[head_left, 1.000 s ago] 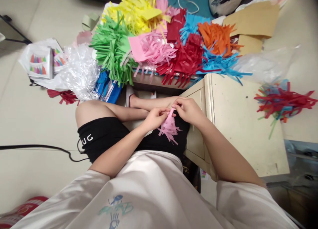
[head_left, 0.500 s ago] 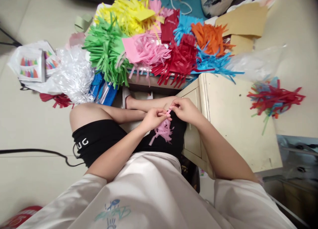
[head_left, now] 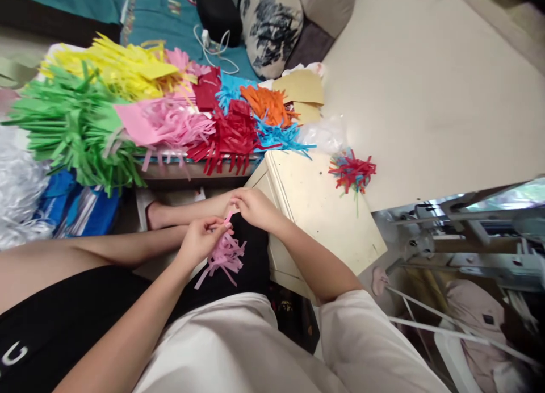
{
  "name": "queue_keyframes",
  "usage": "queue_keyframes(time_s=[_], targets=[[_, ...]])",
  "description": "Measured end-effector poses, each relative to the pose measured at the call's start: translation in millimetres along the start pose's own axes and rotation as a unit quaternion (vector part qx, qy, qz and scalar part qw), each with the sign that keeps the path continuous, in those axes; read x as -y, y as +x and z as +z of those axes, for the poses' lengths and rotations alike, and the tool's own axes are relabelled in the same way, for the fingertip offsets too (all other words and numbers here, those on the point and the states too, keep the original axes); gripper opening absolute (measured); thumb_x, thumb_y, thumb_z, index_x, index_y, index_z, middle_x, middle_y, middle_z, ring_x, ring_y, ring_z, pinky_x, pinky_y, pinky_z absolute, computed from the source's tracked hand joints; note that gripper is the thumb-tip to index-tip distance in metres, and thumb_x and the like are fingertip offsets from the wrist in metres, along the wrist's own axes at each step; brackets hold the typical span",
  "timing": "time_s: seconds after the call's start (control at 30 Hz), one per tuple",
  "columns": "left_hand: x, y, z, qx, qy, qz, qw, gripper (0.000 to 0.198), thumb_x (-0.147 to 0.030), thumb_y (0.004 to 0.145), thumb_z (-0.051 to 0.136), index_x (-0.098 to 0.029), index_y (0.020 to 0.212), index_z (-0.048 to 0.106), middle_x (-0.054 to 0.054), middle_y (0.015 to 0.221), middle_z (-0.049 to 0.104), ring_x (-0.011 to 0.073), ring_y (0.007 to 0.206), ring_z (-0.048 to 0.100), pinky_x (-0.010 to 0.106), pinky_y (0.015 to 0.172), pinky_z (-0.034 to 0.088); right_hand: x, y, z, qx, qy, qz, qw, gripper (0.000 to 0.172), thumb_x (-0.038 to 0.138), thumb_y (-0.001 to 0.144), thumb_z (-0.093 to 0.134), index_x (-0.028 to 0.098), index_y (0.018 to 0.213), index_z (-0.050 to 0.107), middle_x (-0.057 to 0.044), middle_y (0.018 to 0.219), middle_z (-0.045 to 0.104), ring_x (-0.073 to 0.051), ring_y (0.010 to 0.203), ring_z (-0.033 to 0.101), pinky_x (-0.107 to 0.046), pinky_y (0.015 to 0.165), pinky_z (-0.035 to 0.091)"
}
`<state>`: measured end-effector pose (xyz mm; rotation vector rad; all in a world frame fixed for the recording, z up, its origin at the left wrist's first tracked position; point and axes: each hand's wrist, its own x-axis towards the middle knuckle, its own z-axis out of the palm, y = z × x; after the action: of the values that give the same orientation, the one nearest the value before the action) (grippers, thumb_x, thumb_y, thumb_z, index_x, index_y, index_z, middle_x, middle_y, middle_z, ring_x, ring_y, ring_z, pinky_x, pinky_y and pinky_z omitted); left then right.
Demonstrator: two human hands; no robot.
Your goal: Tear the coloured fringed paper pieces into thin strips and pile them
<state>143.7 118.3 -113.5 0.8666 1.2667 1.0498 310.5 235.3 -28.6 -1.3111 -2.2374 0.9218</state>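
Note:
My left hand (head_left: 199,238) and my right hand (head_left: 252,205) meet over my lap, both pinching a small pink fringed paper piece (head_left: 223,256). Its cut strips hang down over my black shorts (head_left: 63,308). The fingers of both hands are closed on the top of the paper. Just beyond my hands lies a heap of fringed paper: green (head_left: 72,126), yellow (head_left: 123,66), pink (head_left: 166,123), red (head_left: 227,137), blue (head_left: 276,137) and orange (head_left: 266,103).
A cream cabinet (head_left: 323,211) stands right of my hands, with a red and blue bunch of paper strips (head_left: 351,170) at its far corner. Clear plastic wrap (head_left: 17,183) lies at the left. A patterned cushion (head_left: 272,24) and a white cable (head_left: 210,46) lie behind the heap. A metal frame (head_left: 468,234) is at the right.
The view has swung to the right and up, so the paper heap and my hands now sit further left. Both hands keep their pinch on the pink paper.

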Motion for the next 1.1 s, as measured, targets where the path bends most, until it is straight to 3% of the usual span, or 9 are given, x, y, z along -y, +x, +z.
queue_keyframes(time_s=[0.07, 0.13, 0.2, 0.27, 0.4, 0.6, 0.8, 0.93, 1.1], targets=[[1, -1, -0.1, -0.012, 0.009, -0.013, 1.000, 0.071, -0.083, 0.069, 0.093, -0.015, 0.085, 0.088, 0.016, 0.086, 0.088, 0.0230, 0.069, 0.077, 0.028, 0.064, 0.053, -12, 9, -28, -0.043, -0.007, -0.007, 0.999, 0.021, 0.015, 0.099, 0.067, 0.027, 0.087, 0.080, 0.000, 0.085, 0.079, -0.019, 0.084, 0.075, -0.035, 0.084, 0.059], [3, -2, -0.6, -0.015, 0.010, -0.022, 1.000, 0.076, -0.088, 0.066, 0.093, -0.015, 0.085, 0.088, 0.016, 0.086, 0.088, 0.0237, 0.071, 0.078, 0.028, 0.065, 0.054, -34, 20, -72, -0.174, 0.010, 0.029, 0.984, 0.021, 0.019, 0.104, 0.060, 0.024, 0.100, 0.080, -0.002, 0.083, 0.077, -0.018, 0.079, 0.073, -0.032, 0.080, 0.058], [6, -2, -2.0, -0.007, 0.008, -0.027, 1.000, 0.080, -0.091, 0.063, 0.093, -0.015, 0.085, 0.088, 0.016, 0.087, 0.088, 0.0240, 0.072, 0.078, 0.028, 0.067, 0.056, -63, 26, -125, -0.272, -0.011, 0.067, 0.960, 0.026, 0.023, 0.109, 0.049, 0.020, 0.111, 0.075, -0.004, 0.089, 0.076, -0.017, 0.077, 0.070, -0.031, 0.078, 0.057], [9, -2, -4.2, 0.001, 0.010, -0.035, 0.999, 0.083, -0.093, 0.060, 0.093, -0.015, 0.085, 0.089, 0.017, 0.088, 0.088, 0.0239, 0.073, 0.078, 0.028, 0.068, 0.057, -93, 26, -173, -0.363, -0.039, 0.172, 0.915, 0.025, 0.025, 0.109, 0.047, 0.019, 0.109, 0.072, -0.003, 0.086, 0.073, -0.015, 0.068, 0.064, -0.028, 0.071, 0.056], [12, -2, -6.8, -0.003, 0.014, -0.053, 0.998, 0.082, -0.093, 0.059, 0.094, -0.016, 0.084, 0.088, 0.015, 0.089, 0.088, 0.0248, 0.073, 0.078, 0.030, 0.067, 0.059, -137, 8, -232, -0.384, -0.083, 0.246, 0.886, 0.014, 0.026, 0.099, 0.064, 0.017, 0.103, 0.074, -0.007, 0.085, 0.076, -0.021, 0.080, 0.070, -0.034, 0.079, 0.062], [3, -4, 1.0, -0.014, -0.009, -0.071, 0.997, 0.086, -0.094, 0.048, 0.097, -0.016, 0.082, 0.085, 0.014, 0.083, 0.087, 0.0273, 0.075, 0.080, 0.033, 0.069, 0.063, -154, -8, -238, -0.271, -0.166, 0.250, 0.915, 0.010, 0.013, 0.094, 0.077, 0.015, 0.102, 0.081, -0.015, 0.114, 0.084, -0.024, 0.109, 0.072, -0.040, 0.113, 0.055], [14, -3, -2.7, -0.012, -0.020, -0.074, 0.997, 0.081, -0.090, 0.055, 0.099, -0.015, 0.085, 0.086, 0.010, 0.082, 0.086, 0.0224, 0.075, 0.078, 0.028, 0.072, 0.062, -152, 3, -225, -0.193, -0.242, 0.273, 0.911, 0.033, 0.044, 0.110, 0.077, 0.018, 0.131, 0.076, -0.011, 0.137, 0.076, -0.027, 0.124, 0.074, -0.051, 0.110, 0.064], [22, -2, -6.4, -0.011, -0.022, -0.066, 0.998, 0.079, -0.088, 0.060, 0.098, -0.015, 0.089, 0.086, 0.011, 0.082, 0.086, 0.0237, 0.077, 0.079, 0.028, 0.071, 0.061, -145, 7, -221, -0.184, -0.263, 0.273, 0.907, 0.036, 0.044, 0.111, 0.076, 0.019, 0.136, 0.074, -0.011, 0.140, 0.074, -0.026, 0.124, 0.074, -0.050, 0.109, 0.064], [5, 1, -0.6, -0.010, -0.012, -0.041, 0.999, 0.079, -0.089, 0.062, 0.096, -0.015, 0.086, 0.086, 0.014, 0.085, 0.087, 0.0247, 0.072, 0.078, 0.031, 0.068, 0.060, -127, 14, -218, -0.231, -0.231, 0.237, 0.915, 0.014, 0.025, 0.106, 0.067, 0.014, 0.108, 0.077, -0.017, 0.123, 0.079, -0.030, 0.123, 0.070, -0.049, 0.116, 0.053]])
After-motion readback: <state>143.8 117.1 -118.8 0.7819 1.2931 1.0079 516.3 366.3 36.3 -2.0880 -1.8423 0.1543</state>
